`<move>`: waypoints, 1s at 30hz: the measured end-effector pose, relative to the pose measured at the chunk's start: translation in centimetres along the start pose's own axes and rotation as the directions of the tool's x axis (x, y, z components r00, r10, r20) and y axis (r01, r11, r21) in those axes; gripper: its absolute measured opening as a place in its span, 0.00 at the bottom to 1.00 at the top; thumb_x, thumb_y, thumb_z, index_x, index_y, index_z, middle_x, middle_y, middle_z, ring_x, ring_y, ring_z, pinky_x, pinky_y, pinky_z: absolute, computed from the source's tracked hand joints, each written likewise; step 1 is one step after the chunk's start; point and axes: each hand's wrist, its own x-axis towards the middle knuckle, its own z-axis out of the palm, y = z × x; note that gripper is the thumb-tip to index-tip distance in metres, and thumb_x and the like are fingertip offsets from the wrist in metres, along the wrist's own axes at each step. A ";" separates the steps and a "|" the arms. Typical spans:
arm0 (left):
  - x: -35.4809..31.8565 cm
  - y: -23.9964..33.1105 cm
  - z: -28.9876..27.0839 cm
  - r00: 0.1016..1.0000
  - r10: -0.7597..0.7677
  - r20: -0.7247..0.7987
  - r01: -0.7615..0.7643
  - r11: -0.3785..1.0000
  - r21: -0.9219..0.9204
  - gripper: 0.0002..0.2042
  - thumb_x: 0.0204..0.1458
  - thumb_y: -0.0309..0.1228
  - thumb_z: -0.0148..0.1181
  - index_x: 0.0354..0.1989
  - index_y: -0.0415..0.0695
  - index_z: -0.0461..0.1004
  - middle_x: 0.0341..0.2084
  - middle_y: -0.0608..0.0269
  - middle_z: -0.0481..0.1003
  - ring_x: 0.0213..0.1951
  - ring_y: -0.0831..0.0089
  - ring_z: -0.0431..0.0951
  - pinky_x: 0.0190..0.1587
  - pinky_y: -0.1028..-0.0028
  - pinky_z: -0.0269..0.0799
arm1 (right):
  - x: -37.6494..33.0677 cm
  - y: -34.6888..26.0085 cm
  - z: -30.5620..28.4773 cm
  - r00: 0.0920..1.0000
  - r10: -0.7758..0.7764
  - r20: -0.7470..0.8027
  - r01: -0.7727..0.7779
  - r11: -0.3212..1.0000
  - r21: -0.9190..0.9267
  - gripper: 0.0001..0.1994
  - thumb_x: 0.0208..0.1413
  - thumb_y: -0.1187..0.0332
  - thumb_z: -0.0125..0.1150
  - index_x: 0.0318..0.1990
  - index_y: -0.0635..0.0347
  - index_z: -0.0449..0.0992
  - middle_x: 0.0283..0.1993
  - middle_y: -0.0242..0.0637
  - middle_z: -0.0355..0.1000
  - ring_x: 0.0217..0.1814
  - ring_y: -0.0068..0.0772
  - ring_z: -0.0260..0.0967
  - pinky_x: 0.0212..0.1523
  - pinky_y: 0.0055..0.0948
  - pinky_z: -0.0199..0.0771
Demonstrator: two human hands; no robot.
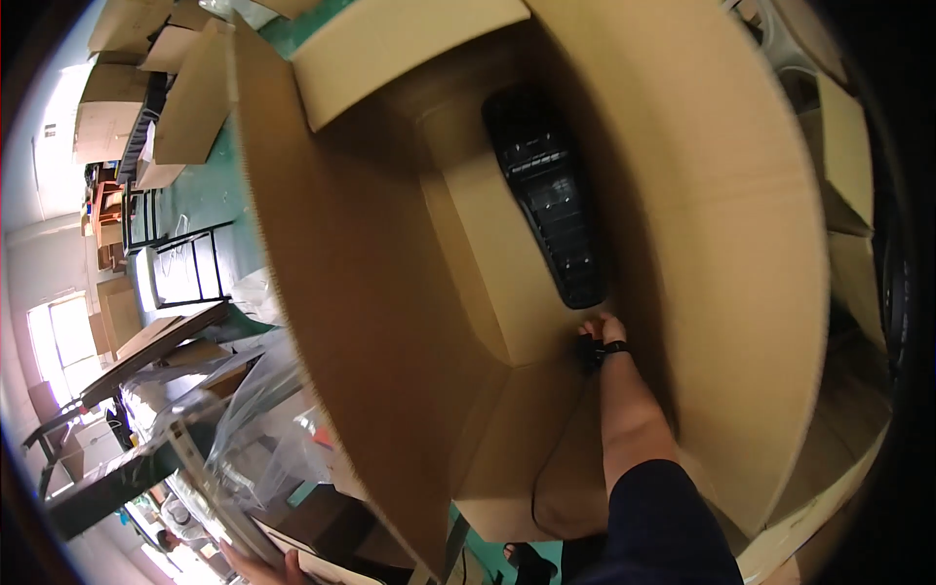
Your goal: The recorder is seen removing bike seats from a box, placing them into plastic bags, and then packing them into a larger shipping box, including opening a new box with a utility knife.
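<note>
A large cardboard box with raised flaps stands in front of me. On its bottom lies a long black moulded plastic part, ribbed across its face and wider at the far end. My right hand reaches deep into the box, just below the part's near end, apart from it. Its fingers are loosely bent and nothing shows in them. A black band with a small device and a thin cable sits at the wrist. At the lower left, my left hand is partly cut off by the frame, thumb and fingers apart beside a pale edge.
To the left stand a work table with a dark beam, clear plastic wrap and a black metal frame. More cardboard boxes are stacked at the far left. Other cartons stand along the right. A person is at the lower left.
</note>
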 end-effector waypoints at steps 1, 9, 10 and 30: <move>0.2 -0.6 0.1 0.990 -0.076 0.118 0.095 0.982 -0.162 0.47 0.40 0.38 0.69 0.61 0.26 0.43 0.58 0.30 0.50 0.60 0.41 0.52 0.61 0.54 0.49 | 2.1 0.5 -0.2 1.000 -0.026 -0.016 0.024 0.996 -0.086 0.14 0.55 0.66 0.50 0.47 0.63 0.67 0.33 0.42 0.66 0.31 0.38 0.70 0.28 0.40 0.77; -4.0 -2.4 -0.8 0.976 -0.196 0.090 0.199 0.980 -0.018 0.46 0.46 0.39 0.65 0.61 0.25 0.37 0.57 0.29 0.50 0.60 0.44 0.53 0.61 0.55 0.51 | 12.7 1.2 -2.4 0.922 -0.354 0.156 0.386 0.845 -0.369 0.13 0.52 0.61 0.59 0.41 0.57 0.72 0.42 0.38 0.70 0.36 0.32 0.70 0.25 0.29 0.73; -3.3 -3.5 -0.8 0.976 -0.192 0.106 0.195 0.980 -0.023 0.46 0.46 0.39 0.65 0.61 0.25 0.37 0.57 0.29 0.50 0.60 0.44 0.53 0.61 0.55 0.51 | 12.8 -0.4 -1.9 0.906 -0.323 0.273 0.400 0.864 -0.305 0.14 0.49 0.59 0.62 0.39 0.57 0.72 0.37 0.36 0.71 0.31 0.29 0.70 0.23 0.26 0.71; -0.3 -1.1 -4.1 0.998 0.058 0.033 -0.039 0.904 -0.426 0.47 0.34 0.26 0.67 0.63 0.33 0.44 0.62 0.35 0.42 0.63 0.38 0.43 0.63 0.52 0.41 | -26.0 -1.3 2.7 0.898 0.072 0.434 0.093 0.933 -0.348 0.23 0.41 0.48 0.59 0.10 0.48 0.55 0.08 0.26 0.54 0.04 0.22 0.50 0.04 0.18 0.44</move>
